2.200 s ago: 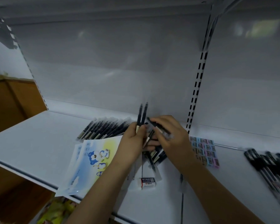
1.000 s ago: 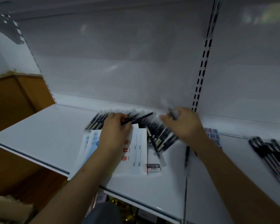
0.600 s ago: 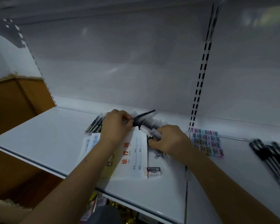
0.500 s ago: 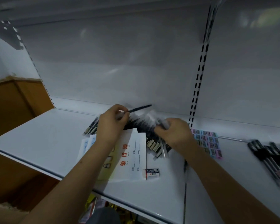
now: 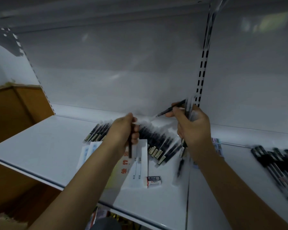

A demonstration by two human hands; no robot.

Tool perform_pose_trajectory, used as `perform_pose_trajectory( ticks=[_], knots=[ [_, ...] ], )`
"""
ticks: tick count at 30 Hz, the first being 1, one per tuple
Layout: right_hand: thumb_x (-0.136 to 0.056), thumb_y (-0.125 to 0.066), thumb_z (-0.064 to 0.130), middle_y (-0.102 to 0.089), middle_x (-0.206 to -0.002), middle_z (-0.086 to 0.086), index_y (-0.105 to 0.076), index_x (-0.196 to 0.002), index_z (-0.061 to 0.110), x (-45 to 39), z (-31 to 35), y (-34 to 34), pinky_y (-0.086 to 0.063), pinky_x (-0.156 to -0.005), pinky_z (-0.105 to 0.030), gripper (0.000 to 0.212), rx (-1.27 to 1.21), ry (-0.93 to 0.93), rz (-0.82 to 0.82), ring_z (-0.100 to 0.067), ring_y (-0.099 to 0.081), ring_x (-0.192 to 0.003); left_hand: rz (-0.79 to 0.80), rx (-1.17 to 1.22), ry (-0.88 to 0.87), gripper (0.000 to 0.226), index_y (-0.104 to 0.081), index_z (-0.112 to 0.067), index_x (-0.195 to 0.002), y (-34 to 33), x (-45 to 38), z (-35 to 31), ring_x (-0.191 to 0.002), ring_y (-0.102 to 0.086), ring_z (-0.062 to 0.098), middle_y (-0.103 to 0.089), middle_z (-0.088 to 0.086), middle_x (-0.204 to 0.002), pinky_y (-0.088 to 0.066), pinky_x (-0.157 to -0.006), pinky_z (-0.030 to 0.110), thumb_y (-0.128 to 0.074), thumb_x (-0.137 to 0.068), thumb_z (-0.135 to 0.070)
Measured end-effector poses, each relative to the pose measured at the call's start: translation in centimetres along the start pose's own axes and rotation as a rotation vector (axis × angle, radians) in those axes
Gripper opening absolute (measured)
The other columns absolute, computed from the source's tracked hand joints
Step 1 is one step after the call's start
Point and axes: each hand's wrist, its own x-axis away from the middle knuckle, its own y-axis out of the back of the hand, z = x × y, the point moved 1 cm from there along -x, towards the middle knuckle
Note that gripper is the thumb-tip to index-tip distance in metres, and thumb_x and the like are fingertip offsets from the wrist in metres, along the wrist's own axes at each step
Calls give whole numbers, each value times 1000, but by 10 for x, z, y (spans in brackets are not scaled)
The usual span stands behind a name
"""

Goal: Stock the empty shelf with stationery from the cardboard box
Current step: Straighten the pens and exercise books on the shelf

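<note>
Both hands are raised over a white shelf (image 5: pixel 40 146). My left hand (image 5: pixel 123 131) grips one dark pen (image 5: pixel 130 150) that points down toward the papers. My right hand (image 5: pixel 193 128) holds a bundle of black pens (image 5: pixel 175 108), blurred, with one sticking out to the upper left. Below them a row of wrapped black pens (image 5: pixel 158 143) lies side by side on the shelf. White printed sheets (image 5: pixel 138 165) lie in front of that row, partly under my left arm. A small white eraser (image 5: pixel 154 180) sits by the sheets.
More black pens (image 5: pixel 276 163) lie on the neighbouring shelf at the right. A sheet of coloured stickers (image 5: pixel 217 145) shows behind my right wrist. A slotted upright (image 5: pixel 201 77) divides the two bays. Brown cardboard (image 5: pixel 15 105) stands at the left.
My right hand has lifted from the pen row with a bundle of pens and moved up and right. My left hand has turned its pen from pointing right to pointing down.
</note>
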Motion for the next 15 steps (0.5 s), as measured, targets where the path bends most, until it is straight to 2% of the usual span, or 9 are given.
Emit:
perform_pose_trajectory(
  ticks=[2, 4, 7, 9, 11, 12, 15],
  knots=[
    [-94, -61, 18, -73, -84, -9, -65, -100, 11, 6, 0, -5, -35, -41, -15, 10, 79, 64, 49, -3, -42, -40, 111, 37, 165, 36, -56, -10, -93, -11, 5, 4, -38, -23, 7, -31, -6, -51, -20, -32, 17, -42, -104, -42],
    [-93, -63, 21, -71, -82, -11, -66, -95, 18, 8, -1, -7, -37, -44, -15, 5, 156, 107, 71, -2, -44, -41, 162, 120, 248, 38, -59, -10, -93, -15, 5, 6, -36, -20, 4, -25, -7, -51, -16, -30, 15, -53, -98, -47],
    [-91, -66, 26, -70, -82, -11, -66, -89, 25, 6, -5, -5, -36, -45, -18, 3, 185, 116, 71, -4, -40, -43, 236, 339, 399, 35, -61, -3, -99, -14, 1, 13, -34, -25, 2, -31, -8, -54, -18, -28, 12, -65, -89, -36],
    [-91, -67, 25, -71, -82, -7, -67, -90, 22, 6, -4, -7, -41, -52, -15, 3, 201, 126, 98, -2, -50, -50, 304, 457, 468, 37, -64, 0, -103, -14, 1, 17, -35, -31, 2, -39, -7, -60, -20, -29, 11, -69, -83, -31],
    [-90, -68, 23, -72, -83, -3, -68, -93, 21, 7, -4, -10, -44, -58, -14, 4, 220, 141, 154, -1, -56, -56, 351, 568, 461, 27, -66, -3, -95, -16, 3, 18, -38, -34, 2, -44, -6, -63, -22, -29, 11, -69, -81, -27],
    [-89, -69, 27, -71, -83, -4, -67, -95, 22, 8, -4, -11, -43, -55, -15, 8, 227, 132, 178, -3, -53, -53, 327, 605, 426, 21, -64, -6, -89, -16, 3, 16, -39, -35, 1, -45, -6, -63, -22, -30, 11, -69, -82, -26],
    [-82, -67, 42, -70, -78, -1, -60, -98, 25, 6, -7, -10, -37, -43, -22, 24, 170, 40, 152, -13, -38, -45, 93, 581, 206, 20, -55, -14, -85, -8, -4, 7, -44, -36, 3, -45, -5, -63, -24, -31, 13, -61, -95, -31]
  ],
)
